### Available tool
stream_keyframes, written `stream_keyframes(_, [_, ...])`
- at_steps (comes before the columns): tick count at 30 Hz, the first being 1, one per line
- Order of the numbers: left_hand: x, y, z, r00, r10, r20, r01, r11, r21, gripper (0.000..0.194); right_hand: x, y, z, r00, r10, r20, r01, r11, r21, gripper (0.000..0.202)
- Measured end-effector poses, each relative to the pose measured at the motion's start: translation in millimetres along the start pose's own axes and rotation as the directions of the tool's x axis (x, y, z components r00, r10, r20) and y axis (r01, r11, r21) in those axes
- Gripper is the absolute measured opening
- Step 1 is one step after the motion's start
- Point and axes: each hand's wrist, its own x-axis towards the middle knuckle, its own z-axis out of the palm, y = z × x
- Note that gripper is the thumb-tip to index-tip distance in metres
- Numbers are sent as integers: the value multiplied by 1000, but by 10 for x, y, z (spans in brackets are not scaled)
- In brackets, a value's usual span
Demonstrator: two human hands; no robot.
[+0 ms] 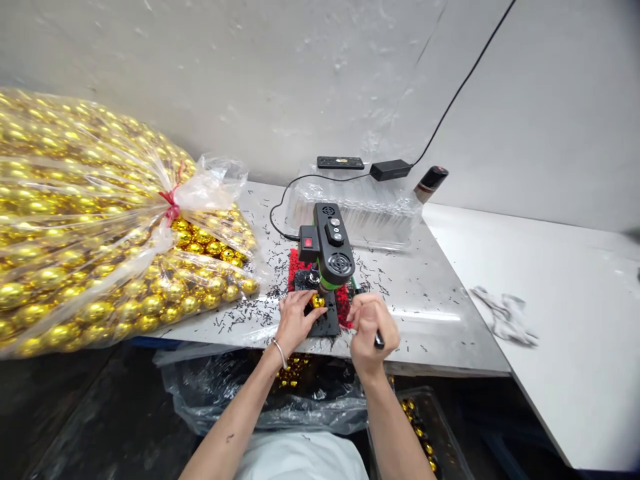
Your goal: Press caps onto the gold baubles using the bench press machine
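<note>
I have the gold ball [317, 301] pinched in my left hand [296, 319], under the head of the small black machine [334, 243].
The ball is at the black base plate [328, 327], with my left thumb and fingers on opposite sides of it; I can't tell whether the head touches it. My right hand [371, 330] is clenched around the lever [379, 341] on the machine's right. I see black shreds scattered over the tabletop [440, 340], a tied clear bag [90, 220] of gold balls at left, and a clear tray [395, 230] behind.
</note>
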Motion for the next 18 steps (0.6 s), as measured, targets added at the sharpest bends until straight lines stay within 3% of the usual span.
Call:
stream_keyframes(4, [-265, -6, -228, 997, 44, 63, -40, 997, -68, 35, 215, -204, -50, 994, 100, 37, -101, 995, 19, 29])
stream_keyframes(8, [-738, -74, -449, 990, 73, 121, -62, 993, -99, 40, 155, -190, -17, 995, 93, -21, -92, 995, 43, 33])
stream_keyframes(10, [-833, -106, -506, 993, 77, 87, -70, 994, -83, 43, 99, -152, 18, 994, 92, -61, -89, 995, 50, 34])
stream_keyframes(13, [-623, -174, -626, 987, 112, -114, -111, 994, 13, 32, 49, -112, 51, 990, 91, -107, -83, 994, 73, 35])
stream_keyframes(16, [-85, -299, -849, 920, 111, -376, -43, 982, 186, 30, 40, -99, 50, 992, 82, -91, -74, 994, 85, 33])
stream_keyframes(18, [326, -396, -1012, 916, 46, -398, 74, 957, 281, 30, 43, -98, 42, 995, 67, -77, -61, 995, 81, 32])
